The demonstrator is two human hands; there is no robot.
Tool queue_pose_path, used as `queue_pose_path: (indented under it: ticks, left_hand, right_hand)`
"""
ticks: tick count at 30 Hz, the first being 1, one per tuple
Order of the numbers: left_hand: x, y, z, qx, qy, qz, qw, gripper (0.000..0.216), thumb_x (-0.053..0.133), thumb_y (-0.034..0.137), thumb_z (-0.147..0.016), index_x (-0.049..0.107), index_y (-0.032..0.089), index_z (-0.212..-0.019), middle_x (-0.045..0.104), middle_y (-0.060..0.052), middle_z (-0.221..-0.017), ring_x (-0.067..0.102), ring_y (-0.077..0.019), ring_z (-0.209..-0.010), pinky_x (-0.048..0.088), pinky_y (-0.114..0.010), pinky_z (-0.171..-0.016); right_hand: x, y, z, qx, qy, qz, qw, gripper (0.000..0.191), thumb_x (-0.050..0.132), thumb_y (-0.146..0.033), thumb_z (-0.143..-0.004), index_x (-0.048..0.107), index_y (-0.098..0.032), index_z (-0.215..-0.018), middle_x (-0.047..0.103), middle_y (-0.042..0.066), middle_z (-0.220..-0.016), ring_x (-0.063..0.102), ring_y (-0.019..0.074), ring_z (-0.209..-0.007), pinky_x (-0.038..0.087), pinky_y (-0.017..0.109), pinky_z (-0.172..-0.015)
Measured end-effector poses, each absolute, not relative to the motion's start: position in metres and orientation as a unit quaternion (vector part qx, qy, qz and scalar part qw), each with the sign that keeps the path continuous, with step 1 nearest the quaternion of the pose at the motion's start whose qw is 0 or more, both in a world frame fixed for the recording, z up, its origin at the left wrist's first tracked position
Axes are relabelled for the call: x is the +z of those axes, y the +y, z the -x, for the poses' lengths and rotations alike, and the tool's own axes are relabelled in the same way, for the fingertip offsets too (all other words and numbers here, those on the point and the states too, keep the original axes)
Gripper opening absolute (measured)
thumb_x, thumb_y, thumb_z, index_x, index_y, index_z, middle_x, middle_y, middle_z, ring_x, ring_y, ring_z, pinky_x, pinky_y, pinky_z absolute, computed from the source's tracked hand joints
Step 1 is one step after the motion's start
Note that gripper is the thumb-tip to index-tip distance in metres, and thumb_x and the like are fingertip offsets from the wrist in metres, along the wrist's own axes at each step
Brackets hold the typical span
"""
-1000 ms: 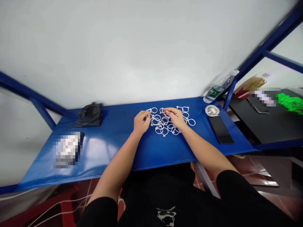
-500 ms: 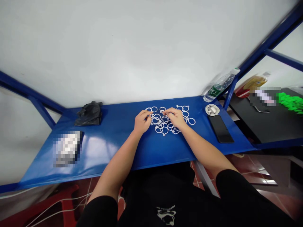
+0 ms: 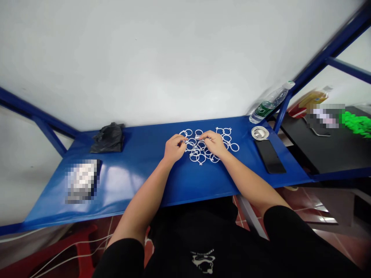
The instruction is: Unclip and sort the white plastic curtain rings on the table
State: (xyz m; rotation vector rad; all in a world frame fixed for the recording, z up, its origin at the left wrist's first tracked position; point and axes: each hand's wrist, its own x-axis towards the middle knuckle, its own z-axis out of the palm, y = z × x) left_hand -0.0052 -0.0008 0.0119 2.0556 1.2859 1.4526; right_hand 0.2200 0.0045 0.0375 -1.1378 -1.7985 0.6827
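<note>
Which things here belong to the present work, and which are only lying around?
In the work:
white rings, near left hand and right hand

Seemingly lying about:
black plastic bag
clear bottle
coiled white cable
black phone
green pile
pixelated item (unclear)

1 head-worn camera (a wide view) looks forward and down at the nearby blue table.

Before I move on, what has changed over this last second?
The left hand has edged slightly right, toward the right hand. No new grip or release can be made out. The rings, phone and bottle look unmoved; everything sits slightly higher in view, likely from head movement.
</note>
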Motion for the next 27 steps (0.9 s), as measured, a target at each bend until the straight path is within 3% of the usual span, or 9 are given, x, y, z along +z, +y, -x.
queue_pose_path:
  ticks: [2, 4, 7, 10, 13, 17, 22, 27]
  left_hand:
    - [0.012, -0.001, 0.005, 0.499, 0.444, -0.727, 0.159, 0.026, 0.056, 0.011, -0.079, 0.078, 0.022, -0.088, 0.076, -0.004, -0.094, 0.067, -0.0153, -0.076, 0.053, -0.028, -0.069]
    - [0.011, -0.002, 0.004, 0.495, 0.436, -0.734, 0.161, 0.026, 0.055, 0.012, -0.081, 0.078, 0.022, -0.090, 0.076, -0.004, -0.095, 0.068, -0.0152, -0.076, 0.054, -0.028, -0.069]
    - [0.009, -0.003, 0.002, 0.494, 0.424, -0.741, 0.167, 0.026, 0.056, 0.014, -0.083, 0.079, 0.022, -0.093, 0.076, -0.004, -0.096, 0.065, -0.0132, -0.070, 0.053, -0.028, -0.067]
    - [0.008, -0.004, 0.001, 0.489, 0.425, -0.741, 0.176, 0.025, 0.056, 0.016, -0.084, 0.079, 0.022, -0.093, 0.076, -0.003, -0.096, 0.063, -0.0124, -0.066, 0.053, -0.028, -0.067]
    - [0.010, -0.005, 0.001, 0.492, 0.431, -0.735, 0.180, 0.024, 0.057, 0.018, -0.084, 0.079, 0.022, -0.092, 0.076, -0.004, -0.095, 0.065, -0.0133, -0.068, 0.053, -0.028, -0.067]
    - [0.011, -0.005, 0.002, 0.500, 0.431, -0.731, 0.173, 0.023, 0.057, 0.018, -0.084, 0.079, 0.022, -0.091, 0.076, -0.004, -0.095, 0.068, -0.0149, -0.074, 0.054, -0.028, -0.069]
    - [0.009, -0.004, 0.002, 0.496, 0.443, -0.726, 0.176, 0.022, 0.058, 0.019, -0.084, 0.078, 0.022, -0.090, 0.077, -0.004, -0.096, 0.068, -0.0152, -0.074, 0.055, -0.028, -0.069]
    - [0.009, -0.003, 0.002, 0.490, 0.446, -0.729, 0.173, 0.022, 0.058, 0.021, -0.085, 0.079, 0.022, -0.091, 0.077, -0.004, -0.095, 0.070, -0.0156, -0.076, 0.055, -0.028, -0.070]
  right_hand:
    - [0.047, 0.000, -0.225, 0.244, -0.758, 0.459, 0.393, 0.046, 0.060, -0.016, -0.085, 0.071, -0.029, -0.127, 0.075, 0.006, -0.124, 0.069, 0.0295, -0.118, 0.052, 0.052, -0.107]
    - [0.058, -0.005, -0.241, 0.177, -0.785, 0.482, 0.345, 0.077, 0.074, -0.028, -0.083, 0.048, -0.030, -0.156, 0.054, 0.011, -0.157, 0.052, 0.0375, -0.143, 0.040, 0.061, -0.119]
    - [0.064, -0.009, -0.286, 0.051, -0.706, 0.631, 0.317, 0.097, 0.073, -0.051, -0.087, 0.024, -0.030, -0.167, 0.022, 0.013, -0.175, 0.021, 0.0476, -0.159, 0.025, 0.074, -0.122]
    - [0.052, -0.003, -0.337, 0.013, -0.555, 0.783, 0.279, 0.102, 0.061, -0.070, -0.090, 0.013, -0.028, -0.169, 0.006, 0.017, -0.177, 0.007, 0.0519, -0.160, 0.021, 0.083, -0.116]
    - [0.036, 0.005, -0.369, 0.091, -0.456, 0.844, 0.266, 0.106, 0.057, -0.077, -0.087, 0.016, -0.023, -0.169, 0.005, 0.024, -0.176, 0.011, 0.0527, -0.158, 0.024, 0.085, -0.112]
    - [0.032, 0.007, -0.377, 0.097, -0.414, 0.857, 0.292, 0.101, 0.051, -0.082, -0.088, 0.022, -0.028, -0.168, 0.007, 0.021, -0.177, 0.008, 0.0501, -0.159, 0.016, 0.089, -0.111]
    - [0.033, 0.005, -0.376, 0.092, -0.407, 0.857, 0.303, 0.100, 0.055, -0.081, -0.086, 0.028, -0.029, -0.166, 0.009, 0.020, -0.176, 0.007, 0.0501, -0.159, 0.017, 0.090, -0.109]
    - [0.031, 0.006, -0.383, 0.060, -0.383, 0.869, 0.307, 0.094, 0.056, -0.079, -0.085, 0.035, -0.031, -0.163, 0.014, 0.019, -0.176, 0.006, 0.0504, -0.159, 0.009, 0.092, -0.108]
